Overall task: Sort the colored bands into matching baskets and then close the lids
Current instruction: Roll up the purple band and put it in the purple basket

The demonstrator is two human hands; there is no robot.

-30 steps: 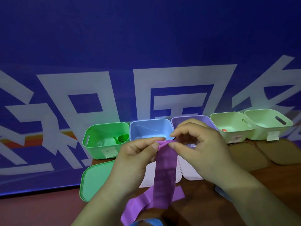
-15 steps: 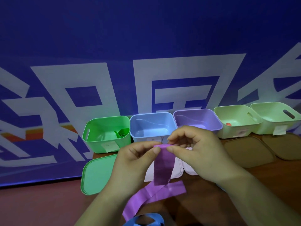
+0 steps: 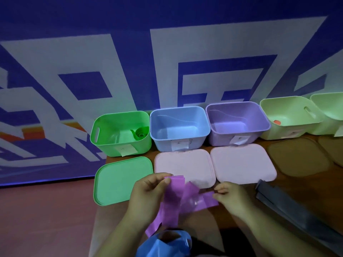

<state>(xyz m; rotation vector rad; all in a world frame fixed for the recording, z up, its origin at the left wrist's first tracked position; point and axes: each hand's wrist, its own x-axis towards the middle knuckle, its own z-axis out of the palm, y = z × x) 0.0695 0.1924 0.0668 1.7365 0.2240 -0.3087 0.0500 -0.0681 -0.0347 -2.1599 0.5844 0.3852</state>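
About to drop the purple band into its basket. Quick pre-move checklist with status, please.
1. Grip: left hand and right hand each pinch the purple band: ok.
2. Lid off the purple basket: ok.
3. Room inside that basket: ok, nothing visible in it.
4. Band folded compact: not ok, a loose tail hangs down.
5. Tail free of the blue band: cannot tell, they overlap in view.

brown table [image 3: 232, 217], five open baskets [image 3: 178, 127] in a row, flat lids [image 3: 120, 180] before them
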